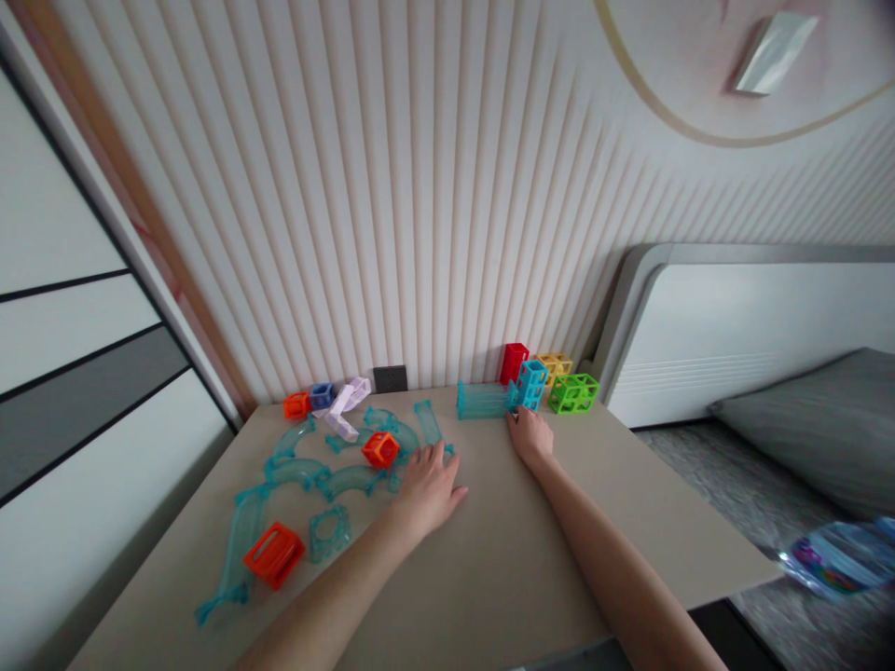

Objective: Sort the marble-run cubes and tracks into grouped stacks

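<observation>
This is a bedroom in a home. A bed (783, 410) with a padded white headboard and grey bedding stands just beside the right edge of a beige table (489, 559) pushed against a wall clad in pale ribbed panels (419, 186). A wardrobe with white and grey sliding doors (62, 373) flanks the table's left edge. Coloured plastic marble-run pieces (314, 475) are strewn over the table's far half, likely a child's toy.

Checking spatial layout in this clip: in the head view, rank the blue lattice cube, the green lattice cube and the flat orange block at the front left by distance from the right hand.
From the right hand:
1. Blue lattice cube, at its fingertips.
2. Green lattice cube, just to the right.
3. Flat orange block, far left, near the table's front.
</observation>
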`<state>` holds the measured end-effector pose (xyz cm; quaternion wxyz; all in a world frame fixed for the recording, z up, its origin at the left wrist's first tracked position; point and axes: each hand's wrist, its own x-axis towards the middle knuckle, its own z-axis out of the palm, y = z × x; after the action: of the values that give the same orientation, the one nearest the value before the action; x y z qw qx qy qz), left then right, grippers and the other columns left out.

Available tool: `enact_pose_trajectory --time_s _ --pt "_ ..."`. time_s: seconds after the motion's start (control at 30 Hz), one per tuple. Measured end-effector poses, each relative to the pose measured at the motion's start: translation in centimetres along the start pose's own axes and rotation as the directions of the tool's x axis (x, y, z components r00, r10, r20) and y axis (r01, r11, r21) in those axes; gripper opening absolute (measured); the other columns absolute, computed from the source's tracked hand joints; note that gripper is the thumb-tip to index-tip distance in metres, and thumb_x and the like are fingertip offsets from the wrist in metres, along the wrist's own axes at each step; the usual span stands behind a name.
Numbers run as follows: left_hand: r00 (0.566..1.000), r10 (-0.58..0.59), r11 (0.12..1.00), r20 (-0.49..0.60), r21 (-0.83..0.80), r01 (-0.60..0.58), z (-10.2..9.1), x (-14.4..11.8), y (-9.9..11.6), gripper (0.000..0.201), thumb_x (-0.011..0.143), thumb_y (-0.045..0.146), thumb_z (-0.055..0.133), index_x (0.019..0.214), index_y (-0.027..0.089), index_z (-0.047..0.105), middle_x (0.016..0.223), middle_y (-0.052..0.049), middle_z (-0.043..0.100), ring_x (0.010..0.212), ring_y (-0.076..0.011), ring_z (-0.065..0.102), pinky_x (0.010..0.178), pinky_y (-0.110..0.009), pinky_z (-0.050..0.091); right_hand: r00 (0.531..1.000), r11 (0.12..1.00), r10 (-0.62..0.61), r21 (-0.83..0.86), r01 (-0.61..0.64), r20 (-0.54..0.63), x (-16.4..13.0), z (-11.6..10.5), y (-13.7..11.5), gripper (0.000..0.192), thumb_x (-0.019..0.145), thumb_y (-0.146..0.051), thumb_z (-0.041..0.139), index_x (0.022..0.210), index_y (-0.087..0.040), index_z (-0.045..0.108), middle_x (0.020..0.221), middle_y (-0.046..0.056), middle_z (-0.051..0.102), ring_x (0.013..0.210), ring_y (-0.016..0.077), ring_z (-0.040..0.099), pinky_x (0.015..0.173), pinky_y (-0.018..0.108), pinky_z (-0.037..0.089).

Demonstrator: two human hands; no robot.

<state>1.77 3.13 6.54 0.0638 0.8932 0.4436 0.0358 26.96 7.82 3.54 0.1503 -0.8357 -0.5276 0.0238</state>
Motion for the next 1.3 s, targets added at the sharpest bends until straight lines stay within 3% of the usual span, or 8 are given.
enact_pose_trajectory --time_s 0.57,0.77,0.83,0.93,1.07,1.3 --pt "0.991 -0.034 0.999 -0.129 -0.021 0.032 2.4 -2.0 1.7 0.051 0.093 0.045 0.06 0.132 0.013 0.062 0.151 -0.022 0.047 0.134 -0.0393 0.05 0.113 -0.053 0.04 0.994 0.994 0.107 0.01 -0.107 0.015 1.7 1.1 -2.8 0.034 0.102 -0.034 0.043 0.12 -0.017 0.067 0.109 0.017 0.075 0.099 0.0288 0.073 0.08 0.035 0.053" --pt "0.98 -0.055 0.998 -0.19 -0.037 0.049 3.7 -1.9 1.9 0.049 0.094 0.043 0.056 0.132 0.012 0.062 0.152 -0.022 0.046 0.136 -0.0398 0.047 0.113 -0.053 0.04 0.995 0.994 0.1 0.033 -0.1 -0.015 0.2 0.9 -3.2 0.036 0.101 -0.032 0.044 0.124 -0.014 0.064 0.118 0.019 0.071 0.105 0.0282 0.07 0.088 0.036 0.049" --pt "0.977 -0.057 0.998 -0.205 -0.051 0.047 3.9 -1.9 1.8 0.046 0.094 0.042 0.056 0.13 0.013 0.063 0.152 -0.021 0.046 0.136 -0.0393 0.047 0.113 -0.053 0.04 0.994 0.994 0.101 0.041 -0.1 -0.039 -0.9 1.1 -3.6 0.043 0.099 -0.033 0.047 0.134 -0.011 0.058 0.123 0.021 0.068 0.112 0.03 0.066 0.093 0.038 0.047" --pt "0.975 -0.056 0.996 -0.216 -0.074 0.041 3.9 -2.0 1.7 0.042 0.095 0.041 0.055 0.125 0.013 0.065 0.15 -0.021 0.048 0.135 -0.0381 0.048 0.113 -0.051 0.039 0.991 0.994 0.104 0.052 -0.099 -0.085 -2.7 1.7 -4.5 0.068 0.096 -0.041 0.053 0.15 -0.004 0.039 0.136 0.026 0.059 0.125 0.0348 0.056 0.101 0.041 0.041" --pt "0.971 -0.054 0.996 -0.231 -0.088 0.034 3.8 -2.0 1.6 0.039 0.094 0.038 0.055 0.122 0.013 0.066 0.149 -0.021 0.049 0.134 -0.0373 0.049 0.113 -0.05 0.04 0.986 0.993 0.103 0.078 -0.093 -0.132 -3.8 2.8 -5.9 0.097 0.091 -0.05 0.058 0.157 0.005 0.013 0.149 0.029 0.046 0.133 0.0366 0.049 0.106 0.041 0.037" --pt "0.966 -0.069 0.993 -0.248 -0.11 0.043 4.3 -2.1 1.4 0.037 0.094 0.036 0.053 0.121 0.014 0.067 0.149 -0.019 0.05 0.136 -0.0364 0.048 0.113 -0.049 0.04 0.97 0.983 0.16 0.12 -0.139 -0.184 -2.3 4.3 -7.7 0.109 0.087 -0.056 0.058 0.157 0.009 0.006 0.155 0.034 0.036 0.141 0.0386 0.04 0.112 0.042 0.032"
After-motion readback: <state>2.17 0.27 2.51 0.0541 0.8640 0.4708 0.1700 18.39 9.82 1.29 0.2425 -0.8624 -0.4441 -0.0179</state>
